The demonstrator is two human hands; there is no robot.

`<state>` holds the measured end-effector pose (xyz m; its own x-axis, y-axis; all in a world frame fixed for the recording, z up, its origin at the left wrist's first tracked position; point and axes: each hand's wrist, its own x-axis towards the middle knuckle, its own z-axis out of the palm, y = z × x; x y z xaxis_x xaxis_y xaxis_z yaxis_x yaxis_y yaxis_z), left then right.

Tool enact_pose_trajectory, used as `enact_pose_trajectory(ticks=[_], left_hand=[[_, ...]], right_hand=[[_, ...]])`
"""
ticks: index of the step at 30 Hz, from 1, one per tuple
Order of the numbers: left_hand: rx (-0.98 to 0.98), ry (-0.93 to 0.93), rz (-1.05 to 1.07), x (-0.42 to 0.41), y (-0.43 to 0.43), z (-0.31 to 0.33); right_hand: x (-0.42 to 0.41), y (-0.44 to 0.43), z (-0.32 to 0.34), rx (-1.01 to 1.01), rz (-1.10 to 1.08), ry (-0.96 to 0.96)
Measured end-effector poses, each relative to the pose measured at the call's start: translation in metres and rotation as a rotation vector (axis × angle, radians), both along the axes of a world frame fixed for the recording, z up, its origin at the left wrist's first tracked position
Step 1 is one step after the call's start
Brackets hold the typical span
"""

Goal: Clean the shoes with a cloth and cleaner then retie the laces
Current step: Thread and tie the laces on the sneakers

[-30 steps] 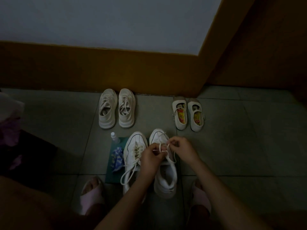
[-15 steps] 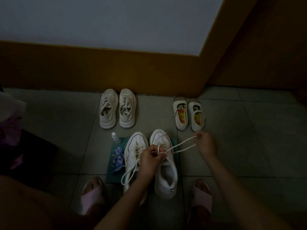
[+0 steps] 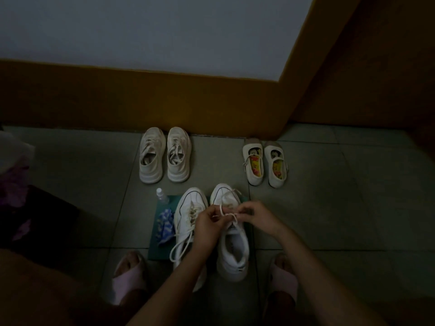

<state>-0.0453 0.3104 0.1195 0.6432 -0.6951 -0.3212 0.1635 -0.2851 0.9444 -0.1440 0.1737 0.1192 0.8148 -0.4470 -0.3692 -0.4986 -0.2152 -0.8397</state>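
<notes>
Two white sneakers stand side by side on a dark green mat point(image 3: 155, 250) on the floor. Over the right sneaker point(image 3: 233, 252) both hands meet: my left hand point(image 3: 208, 223) pinches a loop of its white lace point(image 3: 227, 214), and my right hand point(image 3: 255, 215) pinches the other lace end beside it. The left sneaker point(image 3: 188, 208) has loose laces trailing toward me. A blue patterned cloth point(image 3: 166, 227) lies crumpled on the mat left of it, with a small clear bottle point(image 3: 162, 195) just beyond.
A beige pair of sneakers point(image 3: 164, 155) and a small pair of strap shoes point(image 3: 264, 163) stand near the brown skirting. My feet in pink slippers point(image 3: 127, 276) flank the mat. A dark object with purple cloth point(image 3: 14, 194) sits at left.
My right hand had pulled the lace out to the right half a second ago; it has come back in to meet my left hand over the right sneaker.
</notes>
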Motion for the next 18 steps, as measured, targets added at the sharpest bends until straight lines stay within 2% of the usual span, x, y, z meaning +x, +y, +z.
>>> enact_pose_trajectory(ticks=[4, 9, 12, 15, 18], left_hand=[[0.076, -0.008, 0.057, 0.001, 0.001, 0.002], [0.248, -0.252, 0.063, 0.008, 0.011, 0.007], [0.319, -0.268, 0.032, 0.009, 0.016, 0.007], [0.287, -0.222, 0.055, 0.008, 0.017, 0.008], [0.257, -0.441, -0.053, 0.013, 0.016, 0.007]], right_hand=[[-0.009, -0.011, 0.000, -0.051, -0.080, 0.085], [-0.032, -0.020, -0.014, -0.106, -0.068, 0.278], [-0.040, -0.016, -0.017, -0.084, -0.062, 0.338], [-0.036, -0.013, -0.014, -0.093, -0.043, 0.325], [-0.029, -0.012, -0.004, 0.008, -0.081, 0.232]])
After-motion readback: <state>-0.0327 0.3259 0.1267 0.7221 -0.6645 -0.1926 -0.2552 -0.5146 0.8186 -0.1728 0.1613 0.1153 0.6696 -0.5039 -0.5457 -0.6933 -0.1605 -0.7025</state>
